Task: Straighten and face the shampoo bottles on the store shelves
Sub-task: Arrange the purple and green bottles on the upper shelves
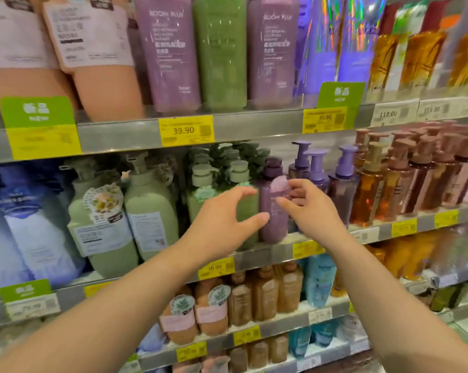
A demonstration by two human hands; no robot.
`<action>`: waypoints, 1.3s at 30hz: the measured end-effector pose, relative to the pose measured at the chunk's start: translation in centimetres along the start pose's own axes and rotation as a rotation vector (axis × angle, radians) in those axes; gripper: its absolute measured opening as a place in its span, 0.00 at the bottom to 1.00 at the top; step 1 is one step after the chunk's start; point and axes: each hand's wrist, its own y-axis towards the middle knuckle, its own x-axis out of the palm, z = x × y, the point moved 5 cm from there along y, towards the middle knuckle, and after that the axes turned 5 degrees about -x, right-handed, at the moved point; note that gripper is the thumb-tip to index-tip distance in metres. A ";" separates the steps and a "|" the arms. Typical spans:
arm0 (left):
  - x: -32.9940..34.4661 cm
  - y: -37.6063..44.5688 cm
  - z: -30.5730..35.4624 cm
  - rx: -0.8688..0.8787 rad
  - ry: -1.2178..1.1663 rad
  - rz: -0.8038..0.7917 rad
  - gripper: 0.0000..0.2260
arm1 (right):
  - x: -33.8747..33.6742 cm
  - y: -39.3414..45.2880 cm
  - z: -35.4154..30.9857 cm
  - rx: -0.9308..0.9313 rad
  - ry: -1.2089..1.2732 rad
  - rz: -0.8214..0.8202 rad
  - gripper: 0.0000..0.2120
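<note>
Store shelves crowded with hair-care bottles fill the view: tall purple and green bottles (219, 52) stand on the upper shelf above a yellow price tag (186, 130) reading 39.90, pale green pump bottles (149, 208) sit to the left on the middle shelf (270, 255), and amber and rose pump bottles (405, 181) line up to the right. Lavender pump bottles (317, 168) stand just behind and right of the working spot, and brown bottles (265, 292) fill the shelf below. Both bare arms reach in from the bottom of the frame. The left hand (222, 224) is spread wide, thumb and fingers curved in front of a green bottle (247, 208), its thumb tip at the side of a small mauve shampoo bottle (273, 211). The right hand (308, 205) is loosely cupped, fingertips meeting the mauve bottle's right side; whether either hand truly grips it cannot be told. That bottle stands upright near the front edge of the middle shelf, dark-capped, with a pale pink sticker near its shoulder, its label blurred.
</note>
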 end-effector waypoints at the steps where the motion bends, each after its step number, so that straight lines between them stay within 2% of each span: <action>1: 0.7 0.9 0.4 -0.032 -0.033 0.018 0.24 | -0.1 0.7 0.5 -0.033 -0.033 -0.032 0.28; 4: 2.6 3.4 1.3 -0.150 -0.038 0.075 0.23 | -0.3 2.5 1.9 -0.119 -0.114 -0.129 0.38; 6: 3.5 4.6 1.7 -0.204 -0.018 0.130 0.21 | -0.2 3.5 2.4 -0.136 -0.157 -0.232 0.40; 7: 3.8 5.1 1.8 -0.231 -0.035 0.160 0.20 | -0.1 4.0 2.6 -0.148 -0.173 -0.277 0.38; 10: 4.5 6.1 1.8 -0.292 -0.125 0.210 0.18 | 0.1 5.0 2.3 -0.193 -0.172 -0.357 0.23; 11: 4.6 6.3 1.7 -0.313 -0.148 0.216 0.17 | 0.3 5.3 2.2 -0.200 -0.162 -0.371 0.20; 14: 4.5 6.5 2.2 -0.379 -0.177 0.215 0.17 | 0.8 5.9 1.9 -0.212 -0.130 -0.397 0.19; 17: 4.2 6.5 2.6 -0.452 -0.232 0.186 0.19 | 1.1 6.2 2.0 -0.237 -0.054 -0.401 0.28; 19: 4.0 6.5 2.7 -0.477 -0.252 0.182 0.21 | 1.0 6.2 2.2 -0.229 -0.041 -0.399 0.29; 29: 2.5 6.0 3.2 -0.445 -0.376 0.145 0.27 | -1.5 4.6 1.3 -0.303 0.017 -0.332 0.32; 33: 1.9 5.4 3.8 -0.403 -0.349 0.100 0.25 | -2.3 4.3 0.6 -0.330 -0.035 -0.312 0.39; 35: 1.4 5.0 4.2 -0.388 -0.340 0.072 0.25 | -2.3 3.9 0.2 -0.364 -0.051 -0.313 0.39; 39: -0.4 4.5 6.2 -0.294 -0.274 0.090 0.18 | -2.7 3.4 -0.6 -0.407 -0.034 -0.311 0.38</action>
